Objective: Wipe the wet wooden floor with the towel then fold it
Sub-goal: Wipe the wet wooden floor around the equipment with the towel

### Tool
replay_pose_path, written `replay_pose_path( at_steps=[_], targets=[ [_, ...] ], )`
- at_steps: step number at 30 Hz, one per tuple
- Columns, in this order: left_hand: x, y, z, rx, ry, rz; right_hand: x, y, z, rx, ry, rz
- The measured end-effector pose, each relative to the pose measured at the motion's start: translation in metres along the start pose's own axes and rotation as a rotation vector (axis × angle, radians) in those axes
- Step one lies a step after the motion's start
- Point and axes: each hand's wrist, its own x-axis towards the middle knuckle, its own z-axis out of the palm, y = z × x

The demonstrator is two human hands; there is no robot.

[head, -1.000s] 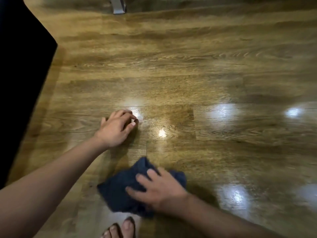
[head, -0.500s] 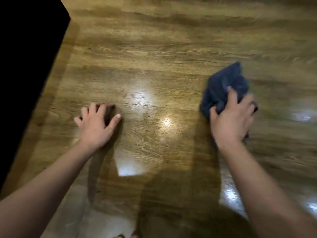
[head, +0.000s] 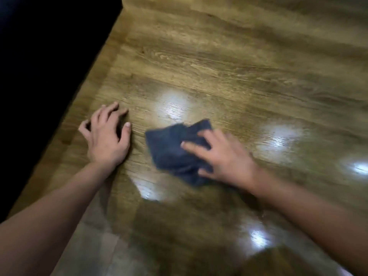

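Head view, looking down at a glossy wooden floor with brown grain and several bright light reflections. Right hand lies palm-down on a dark blue towel, fingers spread and roughly straight, pressing the cloth flat against the boards; no pinch visible, thumb along the towel's near edge. Hand and towel are motion-blurred. The towel is bunched, not folded, lying on the floor in the middle of the view, with its far corner sticking out past the fingertips. Left hand rests on the bare floor just left of the towel and apart from it, fingers spread and bent at the knuckles, tips touching the wood, grasping nothing. A black object, not identifiable, borders the floor along its left edge, close to the left hand. Whether the boards are wet cannot be told from the sheen alone. Both forearms enter from the near edge.
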Motion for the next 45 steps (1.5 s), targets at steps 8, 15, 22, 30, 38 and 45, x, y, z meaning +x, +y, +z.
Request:
replay_pose_path(
  at_steps=[8, 15, 22, 30, 38, 45],
  targets=[
    [0.002, -0.001, 0.002, -0.008, -0.013, 0.004, 0.103, 0.123, -0.022, -0.142, 0.169, 1.097],
    [0.003, -0.008, 0.0, -0.36, 0.109, -0.068, 0.038, -0.107, 0.008, 0.035, -0.183, 0.247],
    [0.001, -0.008, -0.005, -0.444, 0.101, -0.091, 0.03, -0.052, -0.003, -0.012, -0.307, -0.328],
    [0.003, -0.028, -0.042, -0.641, -0.226, -0.168, 0.147, 0.082, -0.021, 0.042, -0.009, 0.938],
    [-0.134, -0.087, -0.084, -0.398, 0.017, -0.346, 0.08, -0.163, 0.02, 0.002, -0.159, 0.398],
    [-0.19, -0.118, -0.106, -0.416, -0.083, -0.46, -0.028, -0.29, 0.034, 0.174, -0.488, -0.555]
  ],
)
